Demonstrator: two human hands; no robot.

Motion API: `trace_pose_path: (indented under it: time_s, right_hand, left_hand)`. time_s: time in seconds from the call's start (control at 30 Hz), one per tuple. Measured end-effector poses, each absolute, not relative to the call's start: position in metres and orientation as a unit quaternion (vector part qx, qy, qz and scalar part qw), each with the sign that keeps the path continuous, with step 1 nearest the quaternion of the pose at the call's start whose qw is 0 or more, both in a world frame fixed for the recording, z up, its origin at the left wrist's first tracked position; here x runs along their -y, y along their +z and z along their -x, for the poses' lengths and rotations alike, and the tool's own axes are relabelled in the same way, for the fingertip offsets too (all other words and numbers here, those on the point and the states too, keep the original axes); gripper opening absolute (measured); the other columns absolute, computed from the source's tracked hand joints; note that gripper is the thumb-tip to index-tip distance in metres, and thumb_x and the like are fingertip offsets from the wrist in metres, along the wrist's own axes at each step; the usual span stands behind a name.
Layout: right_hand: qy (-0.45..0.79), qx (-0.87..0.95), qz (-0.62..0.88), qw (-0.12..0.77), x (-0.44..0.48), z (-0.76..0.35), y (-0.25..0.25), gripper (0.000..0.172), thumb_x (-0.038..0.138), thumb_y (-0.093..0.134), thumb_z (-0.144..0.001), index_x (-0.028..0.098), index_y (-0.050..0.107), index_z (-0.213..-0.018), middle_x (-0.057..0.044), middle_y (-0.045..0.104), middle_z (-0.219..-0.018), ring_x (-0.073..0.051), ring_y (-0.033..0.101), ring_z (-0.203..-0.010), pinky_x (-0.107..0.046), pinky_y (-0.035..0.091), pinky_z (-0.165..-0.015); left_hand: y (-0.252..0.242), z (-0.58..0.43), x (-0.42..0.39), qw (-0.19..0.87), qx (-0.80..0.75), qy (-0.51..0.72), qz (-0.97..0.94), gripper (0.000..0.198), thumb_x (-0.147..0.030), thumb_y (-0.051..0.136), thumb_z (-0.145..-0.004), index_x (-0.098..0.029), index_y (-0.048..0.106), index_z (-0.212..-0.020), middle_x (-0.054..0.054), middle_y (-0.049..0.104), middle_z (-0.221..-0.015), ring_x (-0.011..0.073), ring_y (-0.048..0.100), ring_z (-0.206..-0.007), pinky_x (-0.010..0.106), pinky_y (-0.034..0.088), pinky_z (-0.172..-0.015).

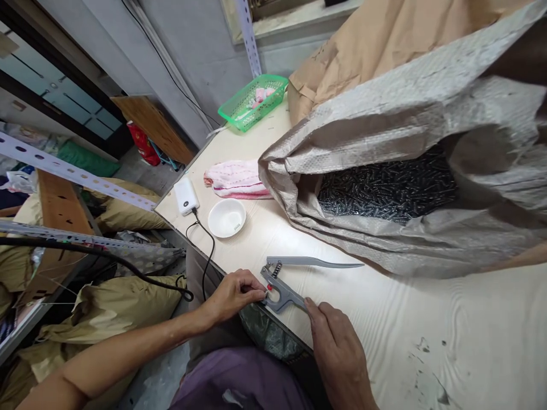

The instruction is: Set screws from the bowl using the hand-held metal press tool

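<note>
Grey hand press pliers [290, 296] with a dark coil spring [277, 269] lie over the table's near edge, their two handles spread apart. My right hand [339, 347] is closed around the end of the lower handle. The upper handle [314, 262] points right and nobody touches it. At the jaw end, my left hand [237, 293] pinches with thumb and forefinger. Something tiny may sit between those fingertips, but I cannot make it out. A small red part [269, 287] shows on the pliers just beside the fingertips.
A large woven sack [363, 142] lies open on the right with many small dark metal pieces [393, 185] inside. On the table [427, 319] are a white bowl [227, 218], a white power bank [186, 196] with black cable, a pink-white cloth [237, 177] and a green basket [256, 105].
</note>
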State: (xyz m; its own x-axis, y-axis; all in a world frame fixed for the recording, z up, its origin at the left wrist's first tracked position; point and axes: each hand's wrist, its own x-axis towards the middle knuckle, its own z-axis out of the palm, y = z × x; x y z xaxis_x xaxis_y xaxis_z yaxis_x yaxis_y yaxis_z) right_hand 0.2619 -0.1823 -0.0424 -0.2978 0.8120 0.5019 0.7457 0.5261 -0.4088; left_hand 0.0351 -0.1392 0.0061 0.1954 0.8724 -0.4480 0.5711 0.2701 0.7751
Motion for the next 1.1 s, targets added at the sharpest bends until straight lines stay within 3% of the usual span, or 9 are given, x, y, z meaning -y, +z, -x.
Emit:
trace_pose_path:
  time_s: [0.27,0.53,0.67,0.83,0.97,1.1]
  right_hand:
    - [0.014,0.808,0.488,0.329,0.183,-0.259,-0.041,0.048,0.008,0.041,-0.088,0.015,0.038,-0.135,-0.011,0.06,-0.098,-0.017,0.055,-0.085,-0.032,0.046,-0.074]
    - [-0.013,0.795,0.544,0.268,0.176,-0.255,-0.033,0.023,0.011,0.042,-0.089,0.015,0.059,-0.104,-0.007,0.06,-0.08,-0.019,0.052,-0.087,-0.033,0.037,-0.075]
    - [-0.002,0.793,0.551,0.26,0.176,-0.254,-0.035,0.021,0.011,0.041,-0.089,0.015,0.06,-0.099,-0.005,0.059,-0.076,-0.018,0.05,-0.081,-0.032,0.035,-0.071]
    - [0.035,0.8,0.546,0.246,0.174,-0.26,-0.033,0.022,0.018,0.041,-0.09,0.018,0.059,-0.104,-0.006,0.062,-0.085,-0.019,0.051,-0.082,-0.033,0.037,-0.074]
    - [0.062,0.806,0.528,0.261,0.157,-0.275,-0.022,0.039,0.038,0.045,-0.09,0.017,0.051,-0.122,-0.013,0.058,-0.114,-0.023,0.051,-0.102,-0.036,0.042,-0.082]
    - [0.012,0.83,0.507,0.232,0.129,-0.295,-0.02,0.071,0.058,0.045,-0.083,0.01,0.038,-0.134,-0.022,0.039,-0.139,-0.035,0.032,-0.129,-0.047,0.038,-0.094]
  left_hand:
    - [-0.001,-0.04,0.142,0.446,-0.64,0.141,-0.609,0.017,-0.03,0.063,-0.079,-0.017,0.07,-0.07,0.004,0.065,-0.077,0.0155,0.056,-0.077,0.025,0.042,-0.071]
    - [0.008,-0.044,0.135,0.425,-0.636,0.069,-0.64,0.015,-0.026,0.06,-0.077,-0.016,0.068,-0.069,0.002,0.062,-0.074,0.0132,0.054,-0.071,0.022,0.04,-0.066]
    - [0.008,-0.044,0.126,0.458,-0.619,0.044,-0.636,0.014,-0.024,0.059,-0.074,-0.015,0.067,-0.067,0.0,0.06,-0.07,0.0122,0.053,-0.068,0.02,0.039,-0.062]
    - [0.004,-0.042,0.118,0.546,-0.617,0.023,-0.566,0.015,-0.027,0.061,-0.069,-0.013,0.066,-0.067,-0.002,0.057,-0.061,0.0106,0.048,-0.058,0.02,0.036,-0.056]
    - [0.004,-0.043,0.117,0.561,-0.628,0.03,-0.539,0.018,-0.031,0.063,-0.067,-0.013,0.065,-0.065,-0.002,0.056,-0.058,0.0108,0.048,-0.057,0.021,0.036,-0.057]
    - [0.006,-0.045,0.12,0.544,-0.651,0.038,-0.528,0.016,-0.029,0.061,-0.065,-0.013,0.063,-0.063,-0.002,0.055,-0.056,0.0107,0.047,-0.057,0.021,0.034,-0.054]
